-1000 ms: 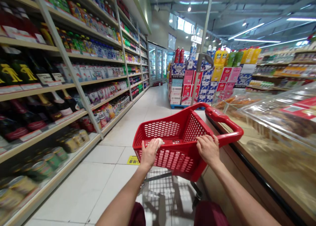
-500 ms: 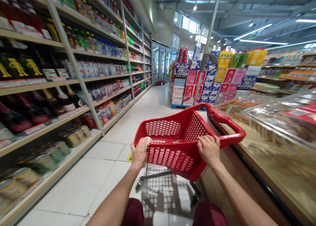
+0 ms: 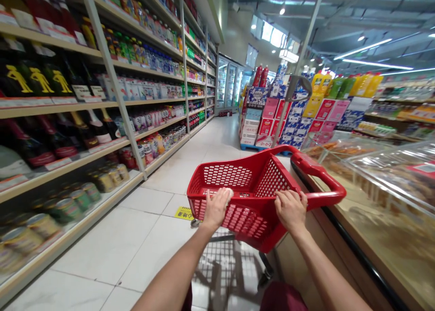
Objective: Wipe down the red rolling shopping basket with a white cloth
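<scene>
Right of the glossy, perforated red plastic cart (image 3: 260, 201) stands a smooth counter (image 3: 390, 252). At the cart's near rim, left fingers (image 3: 220, 195) hold a soft-looking white wad (image 3: 230, 193) — right fingers (image 3: 284, 198) curl over the plastic.

We see a cart (image 3: 261, 201) of smooth, glossy red plastic and a soft, matt white wad (image 3: 230, 194), paper or cloth, we cannot tell. We find the floor tiles (image 3: 129, 238) smooth and faintly shiny, the post (image 3: 310, 28) metallic, the food covers (image 3: 374, 184) clear, shiny plastic.
</scene>
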`<state>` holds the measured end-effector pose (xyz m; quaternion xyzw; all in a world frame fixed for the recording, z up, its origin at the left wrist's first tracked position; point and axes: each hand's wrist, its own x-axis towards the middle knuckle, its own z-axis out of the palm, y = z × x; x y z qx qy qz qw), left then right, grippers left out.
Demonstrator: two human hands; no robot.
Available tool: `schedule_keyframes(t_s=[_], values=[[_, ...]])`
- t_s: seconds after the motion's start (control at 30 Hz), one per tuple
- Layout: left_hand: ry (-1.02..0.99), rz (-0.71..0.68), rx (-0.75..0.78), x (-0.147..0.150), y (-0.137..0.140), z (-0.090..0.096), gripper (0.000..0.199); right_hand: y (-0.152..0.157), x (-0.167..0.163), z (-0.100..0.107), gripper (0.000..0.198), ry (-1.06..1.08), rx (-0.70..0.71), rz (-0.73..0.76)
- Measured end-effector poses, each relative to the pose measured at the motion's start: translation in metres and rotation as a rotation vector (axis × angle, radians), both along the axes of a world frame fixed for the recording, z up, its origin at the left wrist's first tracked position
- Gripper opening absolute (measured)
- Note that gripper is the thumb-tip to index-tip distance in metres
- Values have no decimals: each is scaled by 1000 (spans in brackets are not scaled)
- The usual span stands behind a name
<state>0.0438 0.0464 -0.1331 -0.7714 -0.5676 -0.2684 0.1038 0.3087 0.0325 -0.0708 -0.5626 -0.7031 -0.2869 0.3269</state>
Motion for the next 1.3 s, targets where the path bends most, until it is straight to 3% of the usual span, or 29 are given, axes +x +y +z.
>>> schedule_keyframes(t_s=[0.1,0.23,0.33,0.5,0.57,0.7,0.87,1.07,1.13,1.23,1.3], values=[[17,-35,-2,-2,0,0,49,-1,3,0,22,-25,-18,21],[-50,162,3,-46,-4,-4,44,-2,4,0,21,-20,-7,11],[-81,270,9,-52,-4,-8,45,0,2,-1,20,-12,-11,-9],[-8,85,-14,-33,-1,-7,51,0,6,0,19,-34,-25,8],[-13,92,-17,-40,-1,-7,50,0,7,1,19,-39,-27,14],[-78,237,-5,-48,-3,-8,47,1,6,1,19,-17,-26,-4],[-5,74,-9,-39,-2,-9,47,1,8,2,19,-27,-29,4],[-139,354,-4,-70,-5,-14,44,3,8,1,20,-5,-17,-6],[-131,317,-18,-60,-5,-14,45,4,7,0,20,8,-14,-21],[-14,104,-35,-40,-2,-10,51,4,9,0,19,-2,-24,-13],[24,45,-38,-38,-1,-8,51,4,10,0,20,-18,-29,2]])
